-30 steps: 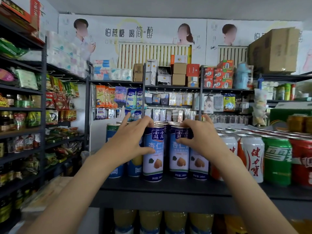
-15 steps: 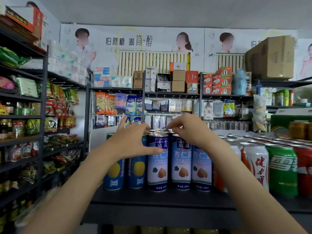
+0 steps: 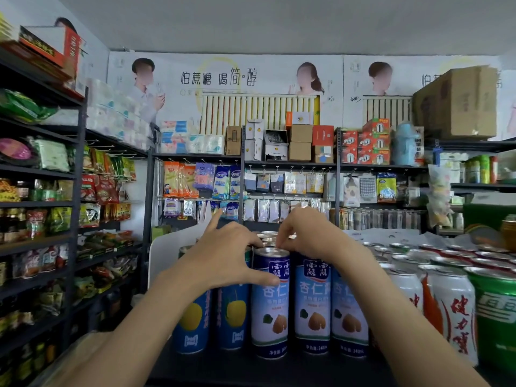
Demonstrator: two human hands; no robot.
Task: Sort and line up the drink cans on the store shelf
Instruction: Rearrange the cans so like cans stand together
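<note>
In the middle of the frame, the left hand (image 3: pixel 223 258) wraps around the top of a blue almond drink can (image 3: pixel 270 303), thumb on its front. Just right, the right hand (image 3: pixel 312 238) curls over the next almond can (image 3: pixel 314 305). Both cans stand upright on the dark shelf (image 3: pixel 251 367).

Wall poster (image 3: pixel 217 78) reads 怕蔗糖 喝简醇. Blue-white almond can (image 3: pixel 270 305) — 杏仁, 240ml at its foot. White can (image 3: pixel 458 317) — red 健力宝.
</note>
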